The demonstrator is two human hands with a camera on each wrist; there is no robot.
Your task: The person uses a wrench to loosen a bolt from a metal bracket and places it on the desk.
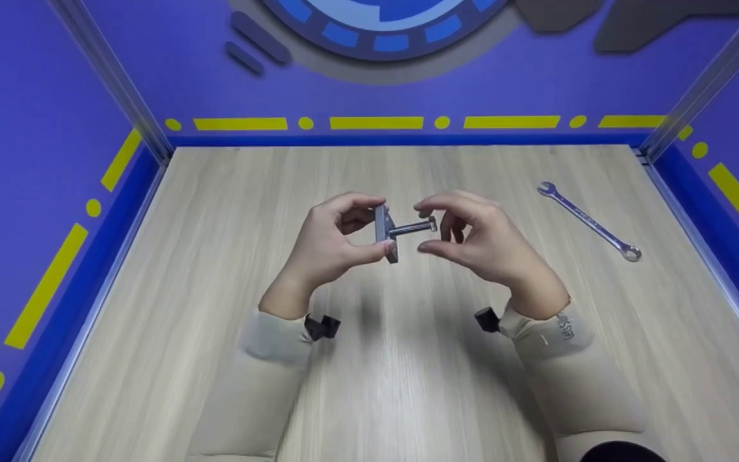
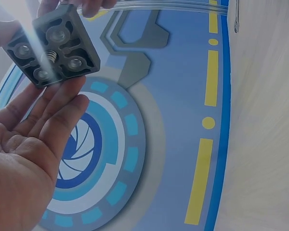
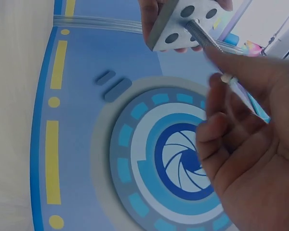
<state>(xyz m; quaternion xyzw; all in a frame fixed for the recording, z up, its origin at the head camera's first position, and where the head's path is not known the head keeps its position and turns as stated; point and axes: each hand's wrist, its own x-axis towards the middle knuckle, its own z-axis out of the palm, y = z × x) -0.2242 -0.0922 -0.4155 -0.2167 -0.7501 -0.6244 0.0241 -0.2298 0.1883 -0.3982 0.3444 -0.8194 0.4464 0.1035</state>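
My left hand [image 1: 331, 240] grips a square grey metal plate [image 1: 380, 224] by its edges, thumb below and fingers above. Several round holes show on the plate's flat face [image 3: 169, 25]; the ribbed back [image 2: 77, 48] has round recesses and a threaded tip [image 2: 50, 56] at its centre. From the flat face a long bolt [image 1: 411, 228] sticks out to the right. Around the bolt's head end my right hand [image 1: 482, 234] hovers, thumb and forefinger parted above and below it without visible contact in the head view. The thumb partly covers the bolt in the right wrist view.
A combination wrench [image 1: 587, 221] lies slantwise on the right of the wooden table [image 1: 215, 269]. Blue panels [image 1: 376, 96] with yellow marks and metal frame posts [image 1: 113, 77] enclose the back and sides.
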